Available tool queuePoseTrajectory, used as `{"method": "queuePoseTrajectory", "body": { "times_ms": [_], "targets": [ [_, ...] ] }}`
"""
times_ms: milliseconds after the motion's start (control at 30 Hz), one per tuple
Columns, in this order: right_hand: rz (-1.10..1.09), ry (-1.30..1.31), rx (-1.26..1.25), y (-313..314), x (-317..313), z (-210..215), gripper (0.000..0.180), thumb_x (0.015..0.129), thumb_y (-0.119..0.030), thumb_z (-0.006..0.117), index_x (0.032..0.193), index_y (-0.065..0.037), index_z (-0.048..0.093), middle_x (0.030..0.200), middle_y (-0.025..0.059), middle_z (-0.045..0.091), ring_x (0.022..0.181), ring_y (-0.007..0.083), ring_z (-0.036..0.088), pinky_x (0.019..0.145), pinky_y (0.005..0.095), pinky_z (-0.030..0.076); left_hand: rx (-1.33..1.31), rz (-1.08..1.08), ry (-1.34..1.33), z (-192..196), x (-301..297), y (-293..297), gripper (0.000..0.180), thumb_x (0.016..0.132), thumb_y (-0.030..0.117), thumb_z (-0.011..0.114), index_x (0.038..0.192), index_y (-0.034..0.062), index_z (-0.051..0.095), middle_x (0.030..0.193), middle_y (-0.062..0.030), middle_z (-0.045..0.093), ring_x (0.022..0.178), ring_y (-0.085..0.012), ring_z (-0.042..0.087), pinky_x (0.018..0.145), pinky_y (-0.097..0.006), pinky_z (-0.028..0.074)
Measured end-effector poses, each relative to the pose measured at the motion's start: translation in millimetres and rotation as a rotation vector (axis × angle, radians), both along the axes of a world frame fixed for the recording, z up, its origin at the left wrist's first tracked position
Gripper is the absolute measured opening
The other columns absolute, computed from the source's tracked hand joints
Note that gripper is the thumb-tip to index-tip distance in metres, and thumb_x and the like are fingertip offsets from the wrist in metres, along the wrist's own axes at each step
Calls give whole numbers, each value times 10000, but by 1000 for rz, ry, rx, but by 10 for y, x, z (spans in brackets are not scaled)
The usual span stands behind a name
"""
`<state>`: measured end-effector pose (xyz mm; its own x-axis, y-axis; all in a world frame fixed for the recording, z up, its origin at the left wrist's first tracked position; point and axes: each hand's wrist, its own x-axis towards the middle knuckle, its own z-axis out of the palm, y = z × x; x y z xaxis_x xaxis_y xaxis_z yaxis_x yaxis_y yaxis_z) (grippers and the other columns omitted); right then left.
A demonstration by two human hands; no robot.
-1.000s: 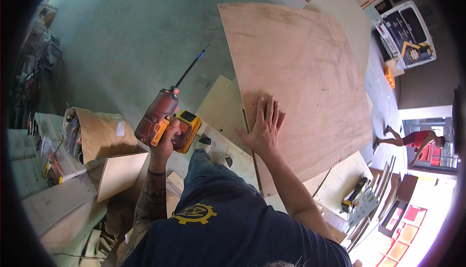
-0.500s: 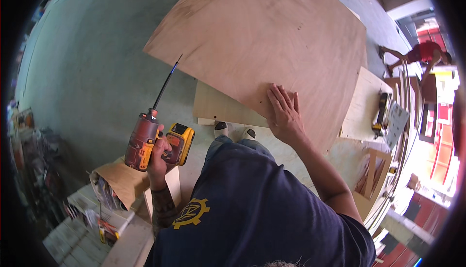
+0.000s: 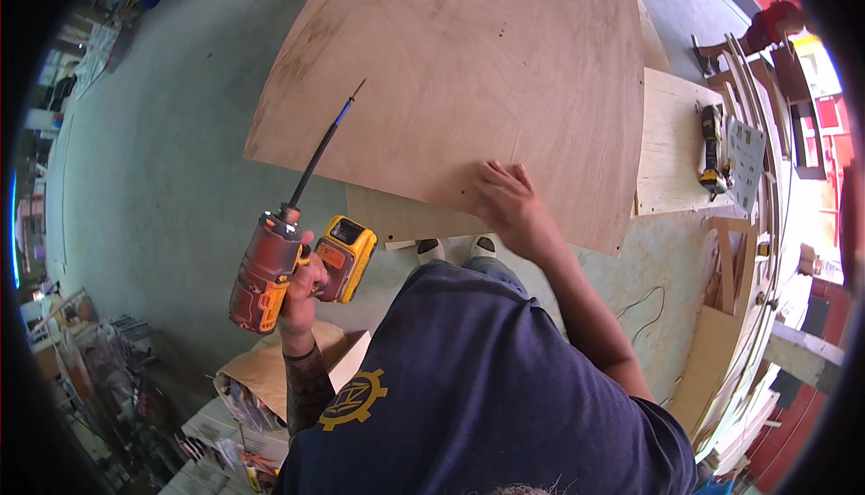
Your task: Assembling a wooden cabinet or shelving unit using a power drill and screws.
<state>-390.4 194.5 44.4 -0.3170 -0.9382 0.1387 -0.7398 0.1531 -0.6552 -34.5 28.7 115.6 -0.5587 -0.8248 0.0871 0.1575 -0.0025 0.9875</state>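
Note:
My left hand (image 3: 302,290) is wrapped round the handle of a yellow and dark cordless impact driver (image 3: 266,270). A long thin driver bit (image 3: 323,148) points up and away from it, its tip apart from my right hand. In front of me lies a large plywood sheet (image 3: 441,90) with small dark holes near its edges. My right hand (image 3: 512,207) rests on the sheet's near edge, fingers stretched over the top and holding nothing. A second, paler board (image 3: 401,211) shows partly underneath; the rest of it is hidden.
At the right, a light board (image 3: 671,144) bears another cordless power tool (image 3: 713,153) and a printed sheet (image 3: 746,162). Long timber strips stand beyond it. A brown paper bag (image 3: 270,373) sits at lower left. A person in red (image 3: 775,25) bends over at far right.
My view has turned, so the plywood sheet sits further left and more level. The driver's bit tip now overlaps the sheet in view. My right hand's fingers have drawn in slightly on the edge.

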Motion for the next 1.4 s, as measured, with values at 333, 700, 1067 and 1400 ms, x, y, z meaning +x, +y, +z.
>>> {"method": "queuePoseTrajectory", "body": {
  "times_ms": [333, 700, 1067, 1400],
  "targets": [
    [-539, 231, -4, 479, -347, -29, 504, 959, -265, 750, 1419, -106, 618, 1582, 202, 480, 1544, 407, 374, 1294, 562, 250, 71, -181, -478, 486, 77, -21, 280, 957, 221, 764, 1157, 36, 700, 919, -15, 698, 778, -108, 652, 680, -288, 515],
    [-611, 282, 91, 407, -233, -1, 521, 992, -346, 684, 1454, -131, 578, 1592, 172, 463, 1554, 370, 357, 1312, 537, 207, -264, -471, -790, 1025, -373, -70, 258, 904, 148, 816, 1116, 35, 721, 1040, -42, 738, 947, -153, 721, 802, -332, 580],
    [-607, 228, 71, 441, -275, -13, 529, 1004, -362, 669, 1469, -126, 581, 1615, 172, 448, 1569, 359, 338, 1318, 535, 198, -314, -490, -1044, 1354, -1053, -23, 508, 896, 277, 847, 1282, -4, 674, 1054, -113, 774, 920, -204, 758, 851, -361, 605],
    [-552, 169, 103, 496, -254, 33, 588, 999, -367, 664, 1516, -110, 551, 1657, 190, 397, 1593, 372, 289, 1326, 547, 163, -357, -674, -1341, 1908, -2012, -29, 471, 936, 329, 804, 1281, 23, 708, 1128, -191, 779, 1032, -317, 764, 940, -391, 583]
  ]
}}
